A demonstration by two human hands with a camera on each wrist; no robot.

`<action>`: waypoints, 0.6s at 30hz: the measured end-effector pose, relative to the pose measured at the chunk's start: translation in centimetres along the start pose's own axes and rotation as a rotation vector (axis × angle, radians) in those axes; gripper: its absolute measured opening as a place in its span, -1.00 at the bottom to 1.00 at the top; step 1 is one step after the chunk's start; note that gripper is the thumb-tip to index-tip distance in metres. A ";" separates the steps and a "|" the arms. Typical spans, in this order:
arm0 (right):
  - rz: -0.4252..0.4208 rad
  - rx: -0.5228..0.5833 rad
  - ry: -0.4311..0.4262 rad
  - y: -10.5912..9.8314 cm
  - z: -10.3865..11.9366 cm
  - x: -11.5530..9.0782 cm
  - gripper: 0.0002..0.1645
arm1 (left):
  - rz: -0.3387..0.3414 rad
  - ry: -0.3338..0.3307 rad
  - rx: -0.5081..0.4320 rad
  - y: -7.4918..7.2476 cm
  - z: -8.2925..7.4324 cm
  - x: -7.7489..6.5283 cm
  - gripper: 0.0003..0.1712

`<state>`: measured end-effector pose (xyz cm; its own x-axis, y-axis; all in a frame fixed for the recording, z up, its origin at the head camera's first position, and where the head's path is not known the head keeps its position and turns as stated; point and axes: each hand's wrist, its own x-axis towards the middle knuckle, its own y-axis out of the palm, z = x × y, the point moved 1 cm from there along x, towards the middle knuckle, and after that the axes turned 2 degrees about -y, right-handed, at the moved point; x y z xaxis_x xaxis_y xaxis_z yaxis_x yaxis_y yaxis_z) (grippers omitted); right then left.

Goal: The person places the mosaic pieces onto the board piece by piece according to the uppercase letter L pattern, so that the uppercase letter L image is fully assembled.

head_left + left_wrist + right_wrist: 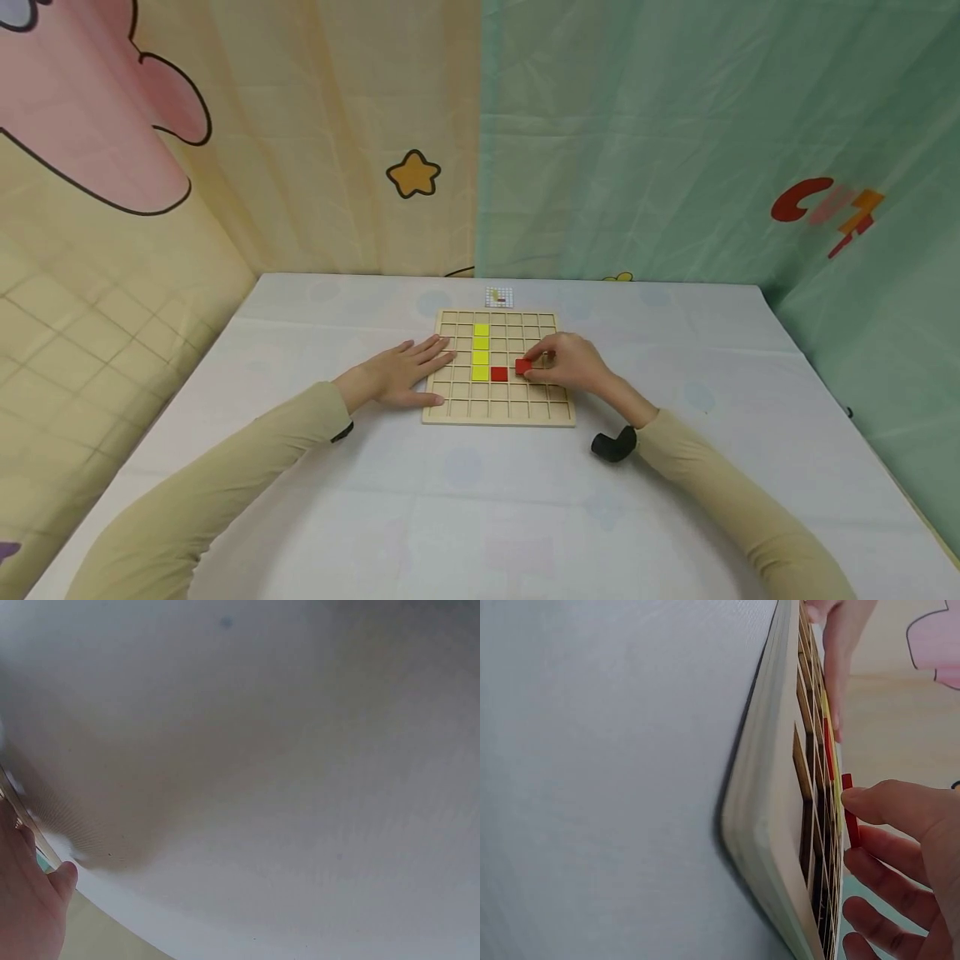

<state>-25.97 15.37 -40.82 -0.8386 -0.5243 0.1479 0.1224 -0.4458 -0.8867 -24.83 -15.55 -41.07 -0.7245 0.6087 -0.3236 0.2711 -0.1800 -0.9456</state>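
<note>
A wooden grid board point(457, 408) lies on the table. Several yellow square tiles point(481, 344) form a column in it, and one red tile point(498, 374) sits in a cell just right of the lowest yellow one. My right hand point(573, 362) pinches a second red tile point(850, 810) between thumb and fingers, close over the board, a little right of the placed red one. My left hand point(397, 373) rests flat with fingers spread over the board's left edge; the left wrist view shows only part of this hand point(34, 900) at the lower left.
Behind the board lies a small printed card point(498, 297) with a grid and coloured squares. A white cloth covers the table point(465, 508). Patterned curtains point(615, 142) hang at the back and sides. A black band point(613, 445) is on the right wrist.
</note>
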 end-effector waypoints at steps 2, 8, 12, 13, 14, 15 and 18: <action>0.010 -0.011 -0.004 0.3 0.0 0.1 -0.67 | 0.003 -0.002 0.000 0.0 0.0 0.0 -0.02; 0.026 -0.024 -0.022 0.6 0.2 0.3 -0.71 | 0.012 -0.006 0.011 0.0 0.1 0.1 -0.01; 0.034 -0.002 -0.024 0.5 0.3 0.3 -0.74 | 0.010 -0.003 0.007 0.0 0.1 0.1 -0.01; 0.036 0.004 -0.023 0.5 0.3 0.3 -0.74 | 0.008 0.001 0.004 0.0 0.1 0.1 -0.01; 0.038 0.008 -0.023 0.5 0.3 0.3 -0.75 | 0.007 0.004 0.002 0.0 0.1 0.1 -0.01; 0.041 0.013 -0.025 0.6 0.2 0.3 -0.75 | 0.006 0.007 -0.002 0.0 0.1 0.1 -0.01; 0.053 0.024 -0.022 0.7 0.1 0.4 -0.75 | 0.010 0.005 0.001 0.0 0.1 0.1 -0.01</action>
<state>-26.15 14.83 -41.34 -0.8189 -0.5632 0.1110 0.1790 -0.4341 -0.8829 -24.98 -15.59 -41.08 -0.7185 0.6105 -0.3332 0.2779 -0.1872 -0.9422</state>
